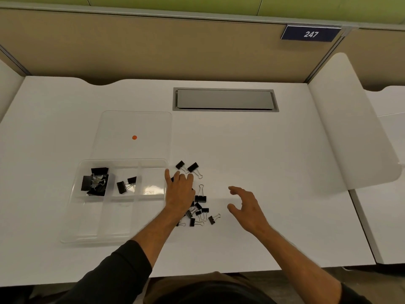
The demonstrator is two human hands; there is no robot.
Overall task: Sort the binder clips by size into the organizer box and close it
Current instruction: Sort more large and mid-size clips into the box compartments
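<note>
On the white desk (263, 161), both hands (180, 190) hover open, apart, over clips (200, 212).

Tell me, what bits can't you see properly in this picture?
- Head view: the left hand covers some loose clips on the desk; whether it holds one cannot be told.
- Head view: the large clips in the organizer box overlap, so their count is unclear.
- Head view: the orange dot on the clear lid is too small to identify.

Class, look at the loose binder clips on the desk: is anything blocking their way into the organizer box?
Nothing visible does. The organizer box lies open, its lid folded back, and the loose binder clips lie just right of it, by the left hand.
</note>
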